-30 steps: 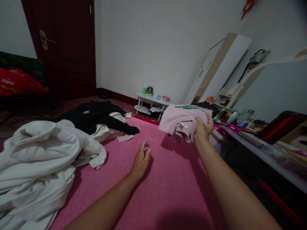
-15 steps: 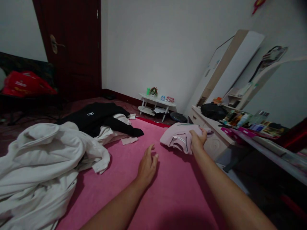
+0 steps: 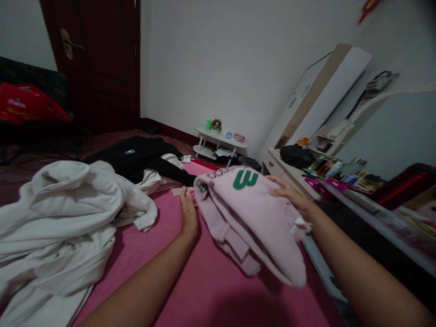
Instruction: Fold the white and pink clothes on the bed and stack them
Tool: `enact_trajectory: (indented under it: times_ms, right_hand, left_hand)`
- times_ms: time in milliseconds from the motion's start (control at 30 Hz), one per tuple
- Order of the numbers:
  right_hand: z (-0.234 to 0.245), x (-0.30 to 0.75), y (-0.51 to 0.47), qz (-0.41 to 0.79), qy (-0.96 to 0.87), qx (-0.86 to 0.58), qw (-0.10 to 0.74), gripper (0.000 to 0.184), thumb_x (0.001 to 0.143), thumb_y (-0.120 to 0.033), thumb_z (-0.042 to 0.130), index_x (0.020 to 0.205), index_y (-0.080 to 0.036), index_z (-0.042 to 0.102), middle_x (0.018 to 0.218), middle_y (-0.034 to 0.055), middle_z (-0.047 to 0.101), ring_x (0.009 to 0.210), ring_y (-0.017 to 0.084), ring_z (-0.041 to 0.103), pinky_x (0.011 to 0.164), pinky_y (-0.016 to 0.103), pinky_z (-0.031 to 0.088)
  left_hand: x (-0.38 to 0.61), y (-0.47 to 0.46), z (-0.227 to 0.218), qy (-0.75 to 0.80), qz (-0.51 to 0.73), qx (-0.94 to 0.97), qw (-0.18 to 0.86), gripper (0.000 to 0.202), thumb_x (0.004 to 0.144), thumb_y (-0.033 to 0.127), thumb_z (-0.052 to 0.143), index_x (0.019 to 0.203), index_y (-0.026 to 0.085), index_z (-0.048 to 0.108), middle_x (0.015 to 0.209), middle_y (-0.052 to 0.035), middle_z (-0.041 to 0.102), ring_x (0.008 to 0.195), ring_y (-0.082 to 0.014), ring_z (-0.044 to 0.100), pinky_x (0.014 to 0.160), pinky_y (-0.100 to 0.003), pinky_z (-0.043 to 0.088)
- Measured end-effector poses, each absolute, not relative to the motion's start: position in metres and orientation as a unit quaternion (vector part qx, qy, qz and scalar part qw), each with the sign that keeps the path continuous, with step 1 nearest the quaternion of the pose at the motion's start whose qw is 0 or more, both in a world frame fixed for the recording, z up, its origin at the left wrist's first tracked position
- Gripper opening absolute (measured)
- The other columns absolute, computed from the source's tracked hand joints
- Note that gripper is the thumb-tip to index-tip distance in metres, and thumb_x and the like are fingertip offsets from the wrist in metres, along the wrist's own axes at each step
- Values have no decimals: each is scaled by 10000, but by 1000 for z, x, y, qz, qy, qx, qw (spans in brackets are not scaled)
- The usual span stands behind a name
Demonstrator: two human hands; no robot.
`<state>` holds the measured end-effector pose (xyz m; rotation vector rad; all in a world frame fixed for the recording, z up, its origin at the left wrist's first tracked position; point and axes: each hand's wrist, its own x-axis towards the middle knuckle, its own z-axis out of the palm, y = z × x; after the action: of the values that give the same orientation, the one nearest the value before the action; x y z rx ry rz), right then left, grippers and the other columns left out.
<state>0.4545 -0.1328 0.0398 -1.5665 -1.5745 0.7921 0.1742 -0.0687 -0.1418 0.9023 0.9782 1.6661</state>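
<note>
A folded pale pink sweatshirt (image 3: 262,218) with green lettering is held up at a slant over the pink bedcover (image 3: 200,281). At its right edge my right hand (image 3: 291,196) grips it, fingers on top and thumb hidden. My left hand (image 3: 189,213) is beside its left end, fingers stretched out and holding nothing; whether the fingertips touch the cloth is unclear. Left of that hand lies a rumpled white garment (image 3: 75,200). Behind it a black top (image 3: 146,156) with a small white badge is spread over other pale cloth.
To the right stands a dresser (image 3: 277,165) with a black bag (image 3: 296,156), bottles and a mirror. A small white table (image 3: 221,138) is by the far wall. At the left are a dark door (image 3: 98,68) and a red bag (image 3: 29,104).
My right hand has brought the sweatshirt nearer and turned it, so its green lettering now shows. My left hand has shifted left and slightly forward, beside the sweatshirt.
</note>
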Motion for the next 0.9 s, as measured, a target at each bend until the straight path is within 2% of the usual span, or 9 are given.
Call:
enact_trajectory:
  times_ms: [67, 167, 333, 400, 467, 533, 600, 700, 900]
  right_hand:
    - [-4, 450, -137, 239, -652, -666, 272, 586, 582, -227, 680, 1160, -195, 593, 1128, 51, 645, 956, 228, 621, 837, 353, 495]
    - [-45, 431, -143, 65, -651, -742, 148, 580, 633, -158, 598, 1207, -246, 588, 1083, 32, 662, 950, 226, 613, 846, 348, 463]
    - [-37, 387, -169, -142, -692, -704, 66, 550, 722, -104, 524, 1247, -264, 564, 1100, 73, 625, 1031, 244, 556, 879, 345, 389]
    - [-29, 366, -188, -162, -692, -700, 64, 449, 801, -185, 517, 1241, -261, 567, 1075, 90, 615, 1027, 255, 541, 877, 360, 378]
    - [-29, 344, -208, -160, -690, -702, 69, 448, 860, -388, 520, 1290, -264, 531, 1105, 112, 593, 1031, 280, 528, 884, 395, 371]
    - [-38, 323, -227, -154, -693, -701, 61, 715, 772, -633, 569, 1369, -256, 458, 1227, 156, 538, 1107, 341, 486, 931, 460, 338]
    - [-52, 308, -240, -149, -694, -703, 34, 1025, 593, -766, 643, 1427, -229, 388, 1366, 206, 433, 1226, 425, 378, 993, 531, 265]
    - [-70, 303, -242, -149, -683, -715, 6, 1161, 493, -774, 697, 1451, -215, 355, 1448, 223, 344, 1299, 481, 255, 1032, 572, 184]
    - [-58, 331, -216, -155, -687, -709, 18, 815, 652, -520, 706, 1383, -272, 445, 1281, 201, 496, 1085, 389, 475, 906, 479, 330]
  left_hand:
    - [172, -68, -139, 404, 673, 339, 519, 518, 946, 557, 288, 1355, 245, 348, 1317, -121, 498, 982, -174, 622, 793, -302, 529]
    - [173, -71, -138, 397, 649, 373, 530, 516, 914, 547, 385, 1315, 223, 413, 1292, -130, 526, 954, -182, 638, 794, -323, 535]
    - [174, -82, -138, 400, 550, 600, 420, 433, 752, 384, 672, 1139, 196, 620, 1110, -90, 660, 987, -232, 631, 868, -351, 501]
    - [174, -87, -137, 402, 525, 646, 381, 323, 743, 326, 663, 1042, 205, 667, 1027, -57, 686, 933, -222, 639, 857, -342, 501]
    - [173, -91, -135, 405, 525, 665, 344, 275, 744, 289, 646, 1006, 210, 674, 1027, -43, 682, 933, -212, 634, 865, -329, 496]
    - [173, -95, -132, 411, 528, 673, 316, 279, 737, 267, 643, 1008, 211, 668, 1036, -43, 672, 959, -214, 626, 877, -327, 491]
    - [173, -99, -129, 418, 528, 677, 299, 272, 734, 251, 637, 1002, 213, 665, 1031, -46, 665, 978, -222, 619, 887, -336, 487]
    - [173, -103, -127, 416, 534, 676, 290, 261, 743, 247, 625, 1000, 224, 667, 1028, -51, 660, 1005, -235, 608, 912, -354, 476]
    - [175, -103, -126, 384, 557, 640, 363, 232, 845, 323, 542, 1003, 205, 666, 1028, -70, 666, 1016, -239, 603, 957, -391, 452]
